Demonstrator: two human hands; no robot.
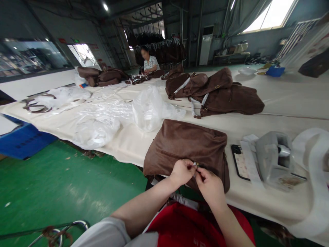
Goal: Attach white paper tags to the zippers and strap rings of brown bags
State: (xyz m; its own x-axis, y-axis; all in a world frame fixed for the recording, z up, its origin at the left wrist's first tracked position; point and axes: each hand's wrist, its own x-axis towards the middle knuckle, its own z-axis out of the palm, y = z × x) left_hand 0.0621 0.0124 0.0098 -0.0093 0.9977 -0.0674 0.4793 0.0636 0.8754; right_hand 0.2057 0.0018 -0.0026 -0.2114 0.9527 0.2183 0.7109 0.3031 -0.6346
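A brown leather handbag (pixel 190 139) lies at the table's near edge, directly in front of me. Along its side runs a zipper, with a gold-coloured bit of hardware near its right end. There, my left hand (pixel 183 171) pinches a small white strip (pixel 194 164) between thumb and fingertips. My right hand (pixel 210 185) meets it from the right, its thumb and index finger pressed together at the same spot. Both hands rest close against the bag. The fingers partly cover the strip and the zipper pull, so how the strip is attached cannot be made out.
More brown bags (pixel 231 97) with wrapped straps lie farther back. Clear plastic bags (pixel 149 108) are heaped to the left. A phone (pixel 241 164), a grey tape dispenser (pixel 273 154) and a white strip roll stand at right. Across the table sits a co-worker (pixel 151 63).
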